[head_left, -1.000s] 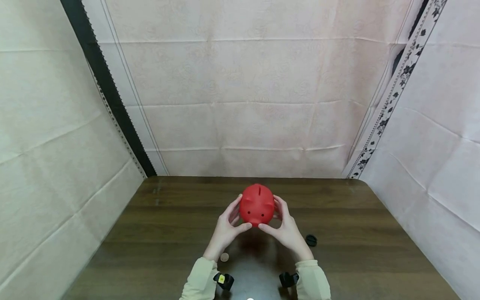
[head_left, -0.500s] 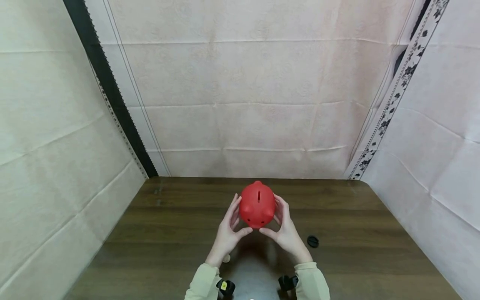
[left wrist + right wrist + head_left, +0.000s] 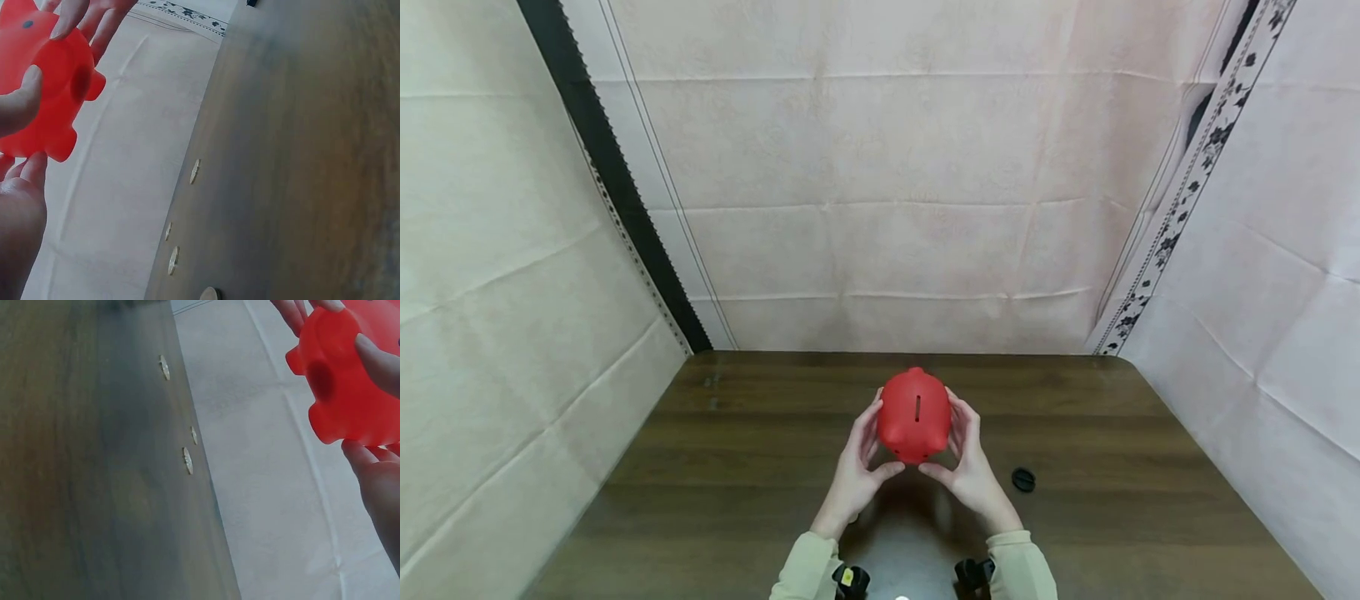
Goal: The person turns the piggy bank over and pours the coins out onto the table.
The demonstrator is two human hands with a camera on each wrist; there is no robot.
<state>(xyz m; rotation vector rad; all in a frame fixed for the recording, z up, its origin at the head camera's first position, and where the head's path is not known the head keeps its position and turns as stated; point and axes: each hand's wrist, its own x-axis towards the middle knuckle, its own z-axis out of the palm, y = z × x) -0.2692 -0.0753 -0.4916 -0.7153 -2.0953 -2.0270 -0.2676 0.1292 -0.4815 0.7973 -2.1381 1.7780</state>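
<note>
Red piggy bank [image 3: 914, 417] is held up off the wood-grained table [image 3: 737, 500] between my two hands, its coin slot on top and its face turned toward me. My left hand [image 3: 855, 471] grips one side, fingers curved along the flank and thumb at the snout end; my right hand [image 3: 968, 467] does the same opposite. Both wrist views show stubby feet and a dark round patch on the pig's underside. Black wrist cameras [image 3: 852, 578] sit by my pale sleeves [image 3: 807, 568], the left one marked with a yellow patch. Out past my right wrist, a small round black piece [image 3: 1023, 480] lies on the tabletop. Coins [image 3: 195, 171] are scattered there too: the left wrist view shows three well apart from the pig and a fourth cut by the frame. Beyond the table rises a creased white cloth [image 3: 887, 167], flanked by a dark band [image 3: 617, 183] at left and a floral border [image 3: 1195, 179] at right.
</note>
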